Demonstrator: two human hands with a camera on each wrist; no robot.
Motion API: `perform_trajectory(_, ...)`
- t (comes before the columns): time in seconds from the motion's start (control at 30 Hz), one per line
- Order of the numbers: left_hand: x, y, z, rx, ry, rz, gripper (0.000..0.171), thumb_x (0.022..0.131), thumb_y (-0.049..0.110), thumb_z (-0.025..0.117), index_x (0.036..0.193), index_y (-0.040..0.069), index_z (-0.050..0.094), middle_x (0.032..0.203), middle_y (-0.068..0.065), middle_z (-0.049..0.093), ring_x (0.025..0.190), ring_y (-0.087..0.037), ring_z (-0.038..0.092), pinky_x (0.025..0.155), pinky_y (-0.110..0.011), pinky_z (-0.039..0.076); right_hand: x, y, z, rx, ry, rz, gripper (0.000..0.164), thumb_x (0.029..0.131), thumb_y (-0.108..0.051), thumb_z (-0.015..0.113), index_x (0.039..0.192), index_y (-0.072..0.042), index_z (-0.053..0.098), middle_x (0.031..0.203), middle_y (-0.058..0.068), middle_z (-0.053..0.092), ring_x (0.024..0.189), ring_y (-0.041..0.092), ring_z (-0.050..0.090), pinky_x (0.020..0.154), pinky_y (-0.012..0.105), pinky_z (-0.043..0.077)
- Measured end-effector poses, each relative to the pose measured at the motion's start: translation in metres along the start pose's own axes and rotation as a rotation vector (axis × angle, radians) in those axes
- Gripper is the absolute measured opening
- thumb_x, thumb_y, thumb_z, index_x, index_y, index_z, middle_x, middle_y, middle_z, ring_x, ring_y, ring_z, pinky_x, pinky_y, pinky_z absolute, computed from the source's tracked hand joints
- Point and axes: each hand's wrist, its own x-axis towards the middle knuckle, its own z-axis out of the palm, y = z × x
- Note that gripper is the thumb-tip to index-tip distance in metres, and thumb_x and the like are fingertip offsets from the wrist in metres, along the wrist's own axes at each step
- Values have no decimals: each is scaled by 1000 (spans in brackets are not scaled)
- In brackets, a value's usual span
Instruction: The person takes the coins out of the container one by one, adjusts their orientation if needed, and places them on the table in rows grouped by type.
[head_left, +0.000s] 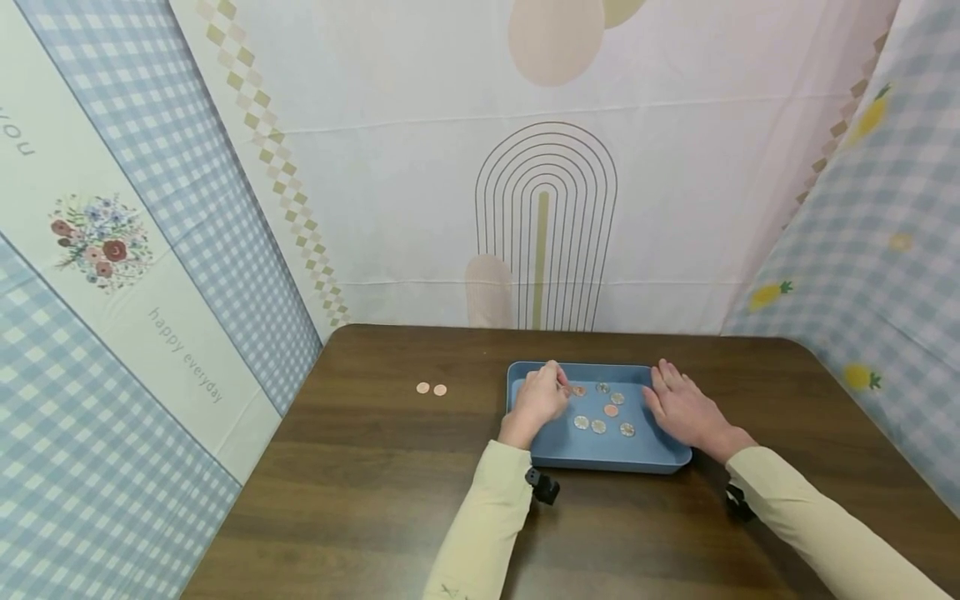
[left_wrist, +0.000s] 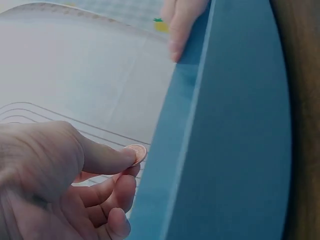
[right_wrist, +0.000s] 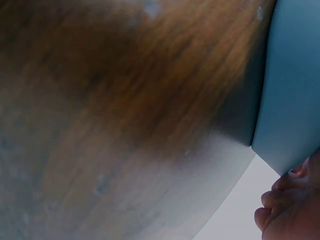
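My left hand (head_left: pixel 542 398) is over the left part of a shallow blue tray (head_left: pixel 600 461). Between its thumb and forefinger it pinches a small copper coin (left_wrist: pixel 139 151), plainest in the left wrist view. On the tray floor lie several silver coins (head_left: pixel 581 422) and two copper ones, one of them a copper coin (head_left: pixel 611 410) near the middle. At the tray's right side my right hand (head_left: pixel 686 410) holds the rim, thumb inside and fingers along the outer side. In the right wrist view its bent fingers (right_wrist: pixel 280 200) show beside the tray's outer wall.
Two copper coins (head_left: pixel 432 389) lie side by side on the brown wooden table (head_left: pixel 360 483), left of the tray. Patterned cloths hang behind the table (head_left: pixel 405 208) and on both sides. Each wrist wears a small black camera (head_left: pixel 543 487).
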Motion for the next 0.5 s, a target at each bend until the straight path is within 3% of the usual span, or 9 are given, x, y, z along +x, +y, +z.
perform_trajectory(0.5, -15, -24, -26, -2, 89, 75, 4, 96, 20, 62, 96, 16, 60, 91, 2, 68, 79, -16, 59, 73, -32, 47, -10, -8, -1, -8, -3, 17, 66, 107, -34, 33, 148, 16, 21, 156, 37, 14, 145, 51, 16, 115, 63, 17)
